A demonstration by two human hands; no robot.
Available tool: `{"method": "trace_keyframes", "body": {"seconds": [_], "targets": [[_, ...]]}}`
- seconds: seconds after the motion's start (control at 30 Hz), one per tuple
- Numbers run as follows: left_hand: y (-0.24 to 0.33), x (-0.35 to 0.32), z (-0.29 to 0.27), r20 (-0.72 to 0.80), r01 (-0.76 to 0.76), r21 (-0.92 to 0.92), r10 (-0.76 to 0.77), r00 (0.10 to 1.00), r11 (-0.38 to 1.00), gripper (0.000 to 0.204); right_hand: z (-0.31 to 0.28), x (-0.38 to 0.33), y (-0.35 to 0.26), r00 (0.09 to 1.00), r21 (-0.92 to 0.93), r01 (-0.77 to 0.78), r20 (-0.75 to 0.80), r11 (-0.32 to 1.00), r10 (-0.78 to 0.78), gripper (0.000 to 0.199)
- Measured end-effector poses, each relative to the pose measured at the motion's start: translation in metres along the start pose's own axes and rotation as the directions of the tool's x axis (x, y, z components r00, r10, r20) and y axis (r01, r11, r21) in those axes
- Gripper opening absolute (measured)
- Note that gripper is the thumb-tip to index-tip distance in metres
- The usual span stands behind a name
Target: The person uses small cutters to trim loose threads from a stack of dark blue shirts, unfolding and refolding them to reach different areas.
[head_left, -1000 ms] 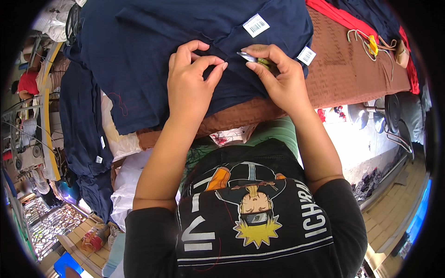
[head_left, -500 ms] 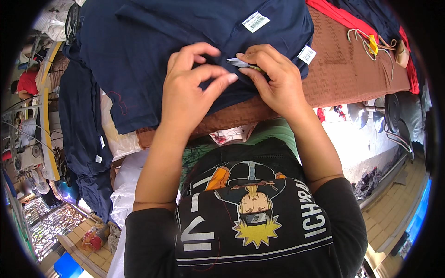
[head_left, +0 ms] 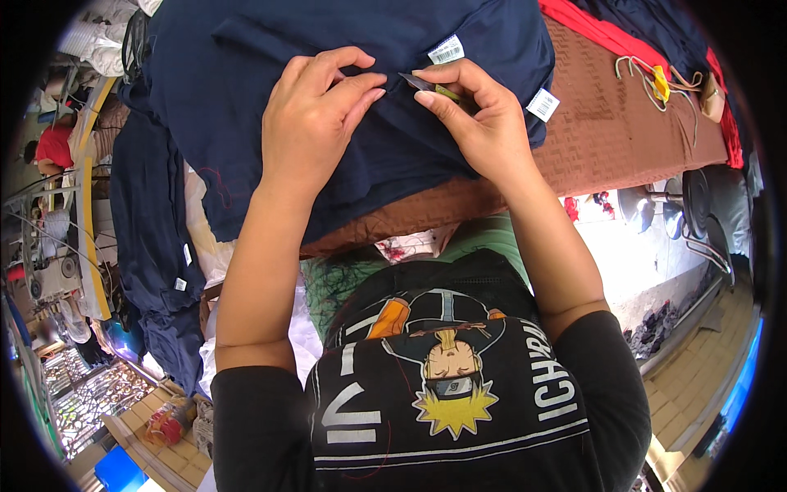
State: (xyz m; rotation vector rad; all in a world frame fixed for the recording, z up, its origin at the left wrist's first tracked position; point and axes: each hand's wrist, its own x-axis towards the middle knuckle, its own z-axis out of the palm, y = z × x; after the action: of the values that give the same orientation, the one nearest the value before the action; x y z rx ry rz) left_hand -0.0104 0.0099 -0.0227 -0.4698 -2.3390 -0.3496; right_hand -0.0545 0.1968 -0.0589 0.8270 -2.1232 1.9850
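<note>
Both hands closer than before: left hand [head_left: 316, 123] pinching navy garment [head_left: 246, 98], right hand [head_left: 479, 123] grip on snips [head_left: 426, 85].

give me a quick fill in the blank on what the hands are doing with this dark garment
1. Both hands work on a garment coloured ____ blue.
2. The small snips are held in the ____ hand.
3. The left hand ____ the fabric between thumb and fingers.
4. The table cover under the garment is ____.

Missing words: navy; right; pinches; brown

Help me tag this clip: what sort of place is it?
Probably a garment workshop. A navy garment with sewn-in white tags lies on a brown cloth-covered table, more navy pieces hang beside it, and the right hand holds a small snipping tool.
</note>
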Motion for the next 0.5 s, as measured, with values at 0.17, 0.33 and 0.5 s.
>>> {"method": "trace_keyframes", "body": {"seconds": [0.17, 0.33, 0.5], "targets": [[-0.004, 0.005, -0.004, 0.000, -0.012, -0.037, 0.012, 1.000, 0.999, 0.012, -0.003, -0.001, 0.007, 0.999, -0.033, 0.000, 0.040, 0.999, 0.002, 0.019], [0.004, 0.007, -0.011, 0.079, 0.111, -0.071, -0.105, 0.991, 0.991, 0.008, -0.003, -0.003, 0.008, 0.996, -0.033, 0.060, 0.065, 0.998, -0.058, 0.022], [0.001, 0.004, -0.007, -0.027, 0.056, -0.134, -0.060, 0.998, 0.989, 0.009, 0.002, -0.001, 0.000, 0.988, -0.129, 0.145, 0.073, 0.981, -0.137, 0.022]]}}
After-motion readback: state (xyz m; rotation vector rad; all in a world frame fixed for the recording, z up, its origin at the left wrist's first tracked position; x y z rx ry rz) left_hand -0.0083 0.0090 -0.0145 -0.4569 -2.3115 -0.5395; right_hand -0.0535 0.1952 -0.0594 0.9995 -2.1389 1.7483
